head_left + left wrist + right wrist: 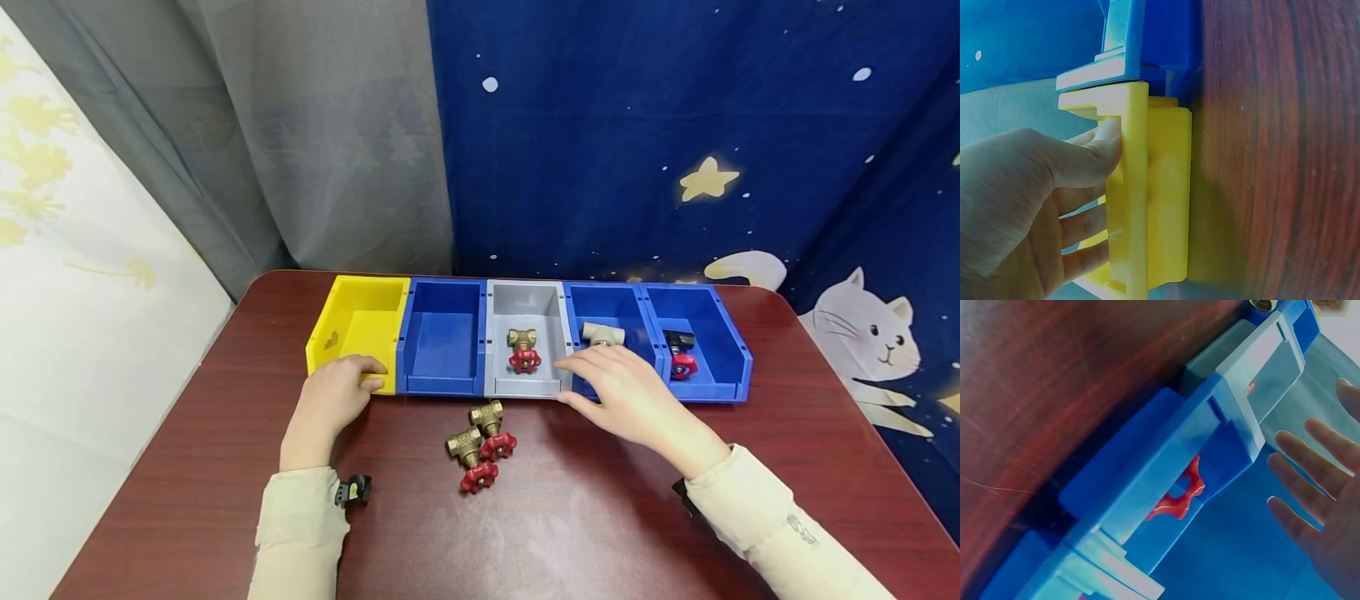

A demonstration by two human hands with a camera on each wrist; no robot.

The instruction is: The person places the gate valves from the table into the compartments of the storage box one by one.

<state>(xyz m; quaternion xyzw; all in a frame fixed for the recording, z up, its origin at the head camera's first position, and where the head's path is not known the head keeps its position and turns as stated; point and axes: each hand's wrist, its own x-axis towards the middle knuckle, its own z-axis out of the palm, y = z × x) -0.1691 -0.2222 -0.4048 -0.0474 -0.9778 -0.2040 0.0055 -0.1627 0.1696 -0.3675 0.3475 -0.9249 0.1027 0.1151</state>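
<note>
My left hand [337,398] grips the front lip of the yellow bin [322,350], at the left end of a row of bins. In the left wrist view the thumb [1108,140] lies on the lip and the fingers reach inside. Over the front of the blue bin [607,300] second from the right hovers my right hand [630,393], fingers spread and holding nothing. That bin has a valve with a pale body [602,334]; the right wrist view shows its red handwheel [1179,499]. One brass valve [522,350] with a red handwheel lies in the grey bin [525,389].
Two brass valves [465,447] [491,421] with red handwheels lie on the brown table [562,517] before the bins. A black-bodied valve [679,342] is in the rightmost blue bin [708,392]. Another blue bin [442,386] stands beside the yellow one. Curtains [360,133] hang behind.
</note>
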